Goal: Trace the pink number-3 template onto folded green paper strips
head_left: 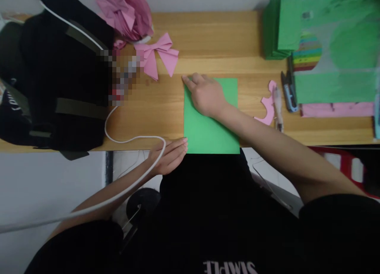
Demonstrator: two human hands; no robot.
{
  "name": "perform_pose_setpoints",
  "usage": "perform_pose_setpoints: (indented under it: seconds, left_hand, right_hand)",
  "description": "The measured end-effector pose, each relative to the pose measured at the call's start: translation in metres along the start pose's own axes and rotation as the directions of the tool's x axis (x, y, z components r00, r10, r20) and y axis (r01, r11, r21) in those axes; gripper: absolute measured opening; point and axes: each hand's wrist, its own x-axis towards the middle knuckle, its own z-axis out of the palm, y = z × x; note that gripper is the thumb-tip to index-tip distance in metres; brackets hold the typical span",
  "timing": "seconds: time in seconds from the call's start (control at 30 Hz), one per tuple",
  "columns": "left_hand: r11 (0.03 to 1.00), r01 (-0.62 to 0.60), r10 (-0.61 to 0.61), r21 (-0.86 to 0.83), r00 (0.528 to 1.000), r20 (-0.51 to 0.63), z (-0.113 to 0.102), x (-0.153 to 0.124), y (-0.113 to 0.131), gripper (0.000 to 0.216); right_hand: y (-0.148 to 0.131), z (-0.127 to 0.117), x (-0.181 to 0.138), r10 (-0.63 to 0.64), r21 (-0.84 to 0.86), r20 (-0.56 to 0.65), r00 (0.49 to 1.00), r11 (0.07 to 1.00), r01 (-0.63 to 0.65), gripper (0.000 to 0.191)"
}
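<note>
A green sheet of paper (pixel 212 133) lies flat at the table's front edge, its lower side reaching slightly past that edge. My right hand (pixel 206 94) rests on its upper left part, index finger stretched to the top left corner and the other fingers bent. At the lower left corner, the straight fingertips of my left hand (pixel 170 157) touch the paper's edge; the thumb is hidden. Behind the paper lies a folded pink paper bow (pixel 160 54). To the right are a curved pink paper piece (pixel 268 105) and a clear pen (pixel 278 107).
A black bag (pixel 59 68) fills the table's left side. A white cable (pixel 135 138) loops past my left hand. Crumpled pink paper (pixel 127 12) sits at the back. On the right are a stapler (pixel 288 92), a green folded stack (pixel 271 32) and a green-and-clear packet (pixel 335 86).
</note>
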Motion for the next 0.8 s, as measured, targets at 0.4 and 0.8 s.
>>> perform_pose_setpoints:
  seconds: [0.4,0.8]
  left_hand:
    - [0.998,-0.008,0.002,0.055,0.994,0.11,-0.012,0.005,0.009,0.019]
    - [0.995,0.097,-0.098,0.039,0.995,0.019,-0.021,0.027,0.018,0.014]
  right_hand:
    - [-0.001,-0.001,0.0,-0.01,0.042,-0.039,0.999,0.999,0.012,0.052]
    - [0.004,-0.07,-0.083,-0.299,0.34,0.288,0.91,0.92,0.195,0.058]
